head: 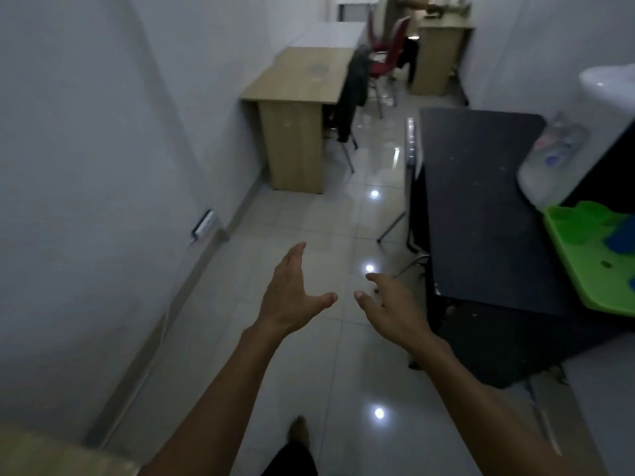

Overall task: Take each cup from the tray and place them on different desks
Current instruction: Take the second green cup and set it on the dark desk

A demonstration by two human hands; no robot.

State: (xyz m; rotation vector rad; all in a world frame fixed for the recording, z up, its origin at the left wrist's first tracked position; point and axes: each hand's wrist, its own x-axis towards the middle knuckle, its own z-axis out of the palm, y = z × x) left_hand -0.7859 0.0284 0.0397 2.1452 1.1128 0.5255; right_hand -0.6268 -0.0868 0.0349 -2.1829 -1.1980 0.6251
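Both the left hand (292, 297) and right hand (388, 304) were spread open, holding nothing, well apart from the green tray (584, 269) off right.

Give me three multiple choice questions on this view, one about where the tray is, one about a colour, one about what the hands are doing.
1. The tray lies
A. on the floor
B. on the black desk, far right
C. on the wooden desk

2. The tray is
A. green
B. red
C. white

3. The left hand and right hand are
A. holding cups
B. carrying the tray
C. open and empty

Key: 1 B, it sits at the dark desktop's right edge. 2 A, bright green plastic. 3 C, fingers spread above the tiled floor, nothing held.
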